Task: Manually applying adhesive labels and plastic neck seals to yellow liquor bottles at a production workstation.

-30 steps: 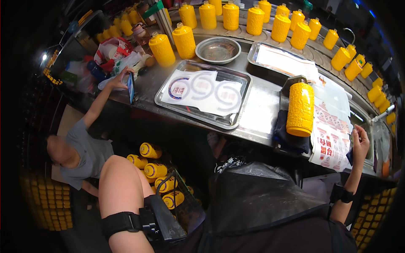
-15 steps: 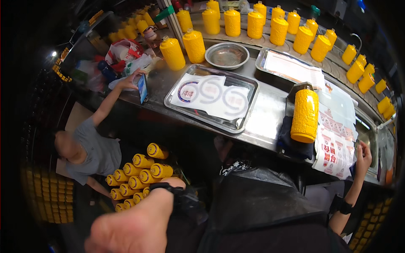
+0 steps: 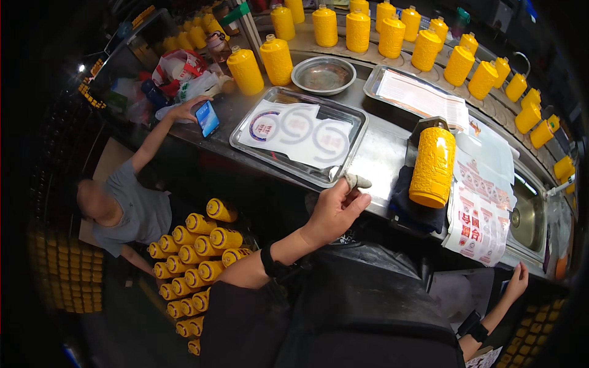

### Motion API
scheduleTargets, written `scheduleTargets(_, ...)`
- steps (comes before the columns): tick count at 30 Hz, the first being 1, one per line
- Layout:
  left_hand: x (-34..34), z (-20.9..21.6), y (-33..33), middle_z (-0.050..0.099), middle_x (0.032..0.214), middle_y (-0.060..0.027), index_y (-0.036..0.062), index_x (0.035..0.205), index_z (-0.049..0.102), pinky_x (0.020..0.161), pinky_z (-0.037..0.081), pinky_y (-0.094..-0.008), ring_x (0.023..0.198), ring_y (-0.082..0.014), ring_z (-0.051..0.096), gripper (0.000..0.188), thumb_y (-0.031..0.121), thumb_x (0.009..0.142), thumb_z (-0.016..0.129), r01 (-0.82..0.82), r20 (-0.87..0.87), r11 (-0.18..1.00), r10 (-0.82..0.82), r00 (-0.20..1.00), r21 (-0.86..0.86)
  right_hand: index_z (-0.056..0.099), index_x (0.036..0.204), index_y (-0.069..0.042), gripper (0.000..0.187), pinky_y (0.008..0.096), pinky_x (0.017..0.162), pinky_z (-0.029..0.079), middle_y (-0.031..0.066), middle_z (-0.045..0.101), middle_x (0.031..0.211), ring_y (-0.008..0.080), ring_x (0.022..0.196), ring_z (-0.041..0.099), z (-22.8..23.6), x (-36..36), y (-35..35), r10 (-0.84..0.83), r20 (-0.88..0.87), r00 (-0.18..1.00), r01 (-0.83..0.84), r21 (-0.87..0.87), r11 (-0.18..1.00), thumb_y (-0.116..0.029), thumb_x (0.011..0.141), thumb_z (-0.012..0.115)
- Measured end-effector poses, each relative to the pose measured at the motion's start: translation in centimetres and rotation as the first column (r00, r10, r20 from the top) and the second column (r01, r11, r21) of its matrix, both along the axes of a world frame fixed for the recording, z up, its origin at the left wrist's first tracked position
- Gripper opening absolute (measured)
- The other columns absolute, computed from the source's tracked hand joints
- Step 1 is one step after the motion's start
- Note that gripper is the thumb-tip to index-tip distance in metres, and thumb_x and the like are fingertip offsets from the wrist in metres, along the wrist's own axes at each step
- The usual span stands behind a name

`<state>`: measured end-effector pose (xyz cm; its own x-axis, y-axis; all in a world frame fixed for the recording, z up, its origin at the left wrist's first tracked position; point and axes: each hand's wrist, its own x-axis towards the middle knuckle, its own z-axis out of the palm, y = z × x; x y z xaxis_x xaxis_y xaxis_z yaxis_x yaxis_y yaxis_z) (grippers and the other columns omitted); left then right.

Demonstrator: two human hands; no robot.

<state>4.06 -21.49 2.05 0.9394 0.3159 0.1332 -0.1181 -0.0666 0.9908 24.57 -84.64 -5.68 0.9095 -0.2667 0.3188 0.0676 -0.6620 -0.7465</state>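
On the grey metal counter (image 3: 379, 161), at two o'clock from the left hand (image 3: 336, 213), a glossy yellow embossed cylindrical bottle (image 3: 433, 167) lies over a dark blue cloth (image 3: 405, 189), its base toward six o'clock, touched by neither hand. The left hand hovers near the counter edge, fingers loosely bent and gripping nothing visible, a pale cover (image 3: 358, 181) on one fingertip. At eleven o'clock from it, white sheets with ring-shaped decals (image 3: 302, 134) sit in a rectangular metal tray (image 3: 279, 161). Toward five o'clock of the bottle lie red-and-white printed sheets (image 3: 475, 228); beyond them is the right hand (image 3: 518, 282), its grip too small to tell. A round metal bowl (image 3: 323, 76) stands just past the tray's twelve o'clock side. At nine o'clock from the left hand, a co-worker in a grey shirt (image 3: 142, 211) holds a smartphone (image 3: 207, 118).
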Motion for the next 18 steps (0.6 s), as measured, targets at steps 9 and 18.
scheduleTargets(9,-2.9,-6.4,2.0,0.062,0.084,-0.0072,0.0036,0.107,0.053,0.053,0.048,-0.0226,0.064,-0.0121,0.061,0.04,0.036,0.088,0.065,-0.067,-0.645,0.945,-0.165,0.746,-0.319,0.069,0.104,-0.002,0.029,0.0253,0.081,0.05,0.0081,0.07,0.098,0.0151,0.091,0.065,-7.6,-6.5,-11.6,-0.537,-0.007,0.844,0.536,-0.029,0.843,-0.026,0.09,0.063)
scheduleTargets(18,-1.2,-8.9,3.2,0.061,0.11,-0.006,0.0101,0.109,0.057,0.096,0.041,-0.0396,0.105,-0.0208,0.057,0.036,0.023,0.08,0.075,-0.39,-0.416,0.463,0.05,0.908,-0.796,0.066,0.097,0.011,0.05,0.0415,0.081,0.048,0.0239,0.066,0.102,0.0328,0.091,0.063,-17.9,-16.5,-18.1,-0.821,-0.388,0.419,0.908,0.153,0.391,-0.035,0.078,0.063)
